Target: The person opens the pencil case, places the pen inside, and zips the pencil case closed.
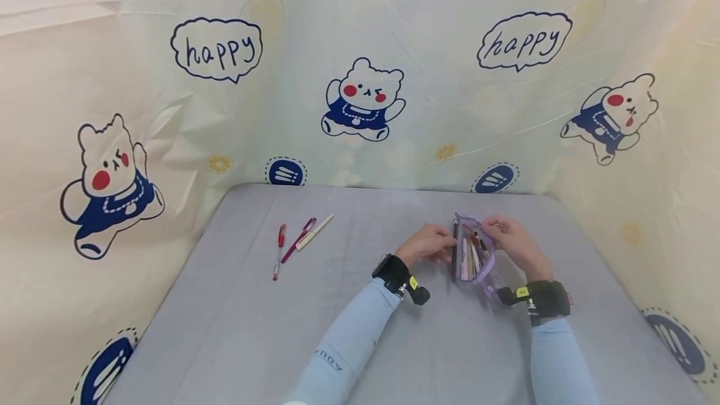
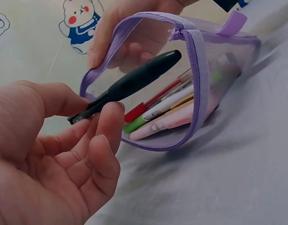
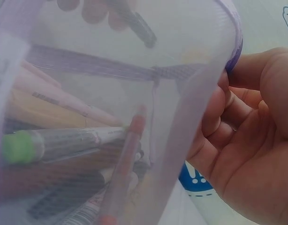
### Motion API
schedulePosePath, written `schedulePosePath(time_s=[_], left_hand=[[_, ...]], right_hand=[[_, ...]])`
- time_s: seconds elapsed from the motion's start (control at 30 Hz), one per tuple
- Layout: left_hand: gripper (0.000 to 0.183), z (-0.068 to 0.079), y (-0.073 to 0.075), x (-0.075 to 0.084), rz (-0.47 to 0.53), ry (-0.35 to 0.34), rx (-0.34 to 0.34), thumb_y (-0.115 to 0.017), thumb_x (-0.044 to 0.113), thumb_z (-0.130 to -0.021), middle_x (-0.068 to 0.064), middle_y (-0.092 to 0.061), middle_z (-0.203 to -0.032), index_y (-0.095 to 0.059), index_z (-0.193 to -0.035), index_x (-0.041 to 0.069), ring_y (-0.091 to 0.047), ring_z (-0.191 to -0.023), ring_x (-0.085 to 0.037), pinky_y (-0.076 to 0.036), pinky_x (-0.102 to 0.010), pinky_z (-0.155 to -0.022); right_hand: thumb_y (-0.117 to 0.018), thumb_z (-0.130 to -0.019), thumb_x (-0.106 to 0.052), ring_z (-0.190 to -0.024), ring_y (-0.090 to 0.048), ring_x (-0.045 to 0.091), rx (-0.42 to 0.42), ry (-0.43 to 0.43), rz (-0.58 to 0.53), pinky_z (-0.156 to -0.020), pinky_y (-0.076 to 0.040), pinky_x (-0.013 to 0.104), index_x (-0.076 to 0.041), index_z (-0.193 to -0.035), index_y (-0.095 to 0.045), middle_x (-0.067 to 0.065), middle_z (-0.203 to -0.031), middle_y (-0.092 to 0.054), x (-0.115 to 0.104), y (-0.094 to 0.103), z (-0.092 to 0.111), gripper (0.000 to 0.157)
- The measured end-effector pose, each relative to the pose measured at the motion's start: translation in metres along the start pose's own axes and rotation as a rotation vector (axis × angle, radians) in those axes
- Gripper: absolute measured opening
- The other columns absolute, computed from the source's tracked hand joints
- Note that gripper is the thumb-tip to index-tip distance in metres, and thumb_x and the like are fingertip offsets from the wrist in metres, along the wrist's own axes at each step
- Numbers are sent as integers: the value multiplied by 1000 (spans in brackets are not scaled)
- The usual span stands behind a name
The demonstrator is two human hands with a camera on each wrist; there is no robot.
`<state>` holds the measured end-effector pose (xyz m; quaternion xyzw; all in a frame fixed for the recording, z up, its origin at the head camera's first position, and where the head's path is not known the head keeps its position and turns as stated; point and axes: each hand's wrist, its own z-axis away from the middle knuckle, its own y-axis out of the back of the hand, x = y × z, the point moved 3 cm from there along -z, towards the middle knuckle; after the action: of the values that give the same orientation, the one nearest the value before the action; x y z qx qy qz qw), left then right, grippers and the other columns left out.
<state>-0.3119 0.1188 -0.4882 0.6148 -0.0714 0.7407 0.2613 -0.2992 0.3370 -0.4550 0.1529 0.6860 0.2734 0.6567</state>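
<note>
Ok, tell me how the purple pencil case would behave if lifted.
The pencil case is probably floppy, being thin and see-through. Gaping open, it might spill the pens inside if tipped. Their bundled weight could make it sag.

"happy" in two speech bubbles (image 1: 216, 50), "AQUA" on left sleeve (image 1: 349, 339), exclamation marks (image 1: 287, 173) on blue badges (image 1: 495, 178)
</note>
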Motion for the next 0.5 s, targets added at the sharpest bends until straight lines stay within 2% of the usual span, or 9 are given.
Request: schedulePosePath(time_s=[0.27,0.37,0.5], left_hand=[[17,-15,-9,5,24,6,-36,-63,26,-95,-3,-71,-88,-72,-95,12,-68,-71,-17,-52,-26,-60],[17,-18,-11,7,39,28,-39,-63,25,-94,-4,-71,-88,-72,-96,10,-68,-70,-17,-53,-27,-59],[16,-20,-14,10,47,40,-24,-64,25,-94,-4,-69,-86,-72,-95,12,-68,-69,-18,-53,-27,-59]], right_hand=[[-51,-102,-30,-97,-59,18,4,1,-20,-79,-52,28,4,-121,-56,24,-119,-59,-2,1,3,38],[-51,-102,-22,-98,-60,22,-9,14,-45,-79,-52,28,7,-121,-55,25,-117,-60,-13,1,7,35],[-52,-102,-15,-98,-62,31,-13,32,-61,-77,-53,28,11,-119,-54,11,-105,-63,-28,2,13,32]])
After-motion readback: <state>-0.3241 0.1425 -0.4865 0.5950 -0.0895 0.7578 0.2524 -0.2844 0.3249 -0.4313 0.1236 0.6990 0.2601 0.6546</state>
